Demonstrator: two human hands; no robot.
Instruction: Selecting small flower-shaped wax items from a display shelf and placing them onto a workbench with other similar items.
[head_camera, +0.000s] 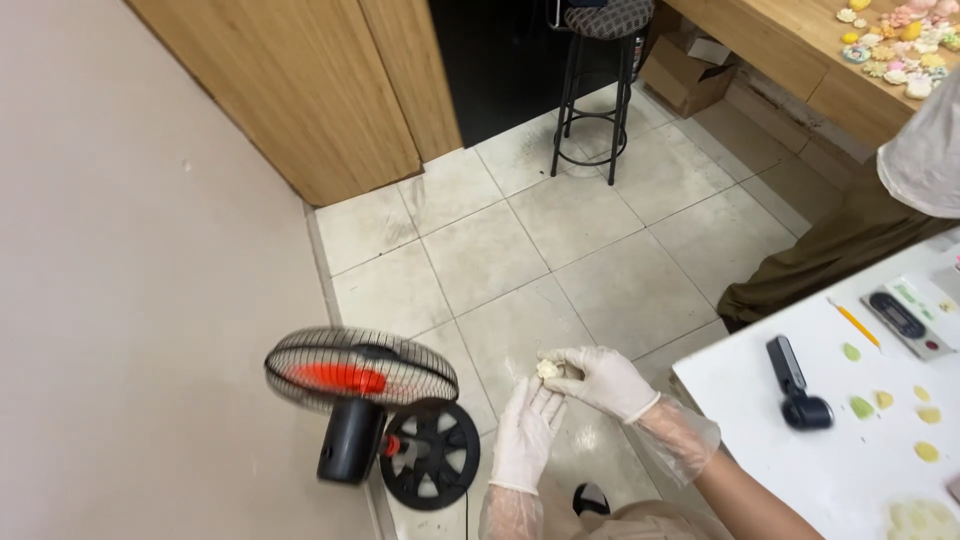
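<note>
The gloved right hand (603, 380) pinches a small pale lump of dough (548, 370) at its fingertips above the tiled floor (560, 240), the gloved left hand (527, 432) open flat just beneath; it looks light, soft and sticky, best cupped gently around its sides.

We identify the location as a small craft workshop. A white worktable (800, 470) carries coloured clay pieces (862, 406) and a black roller (797, 385). A wooden counter (790, 40) displays finished flower-shaped pieces (905, 40), above a tiled floor (560, 250).
</note>
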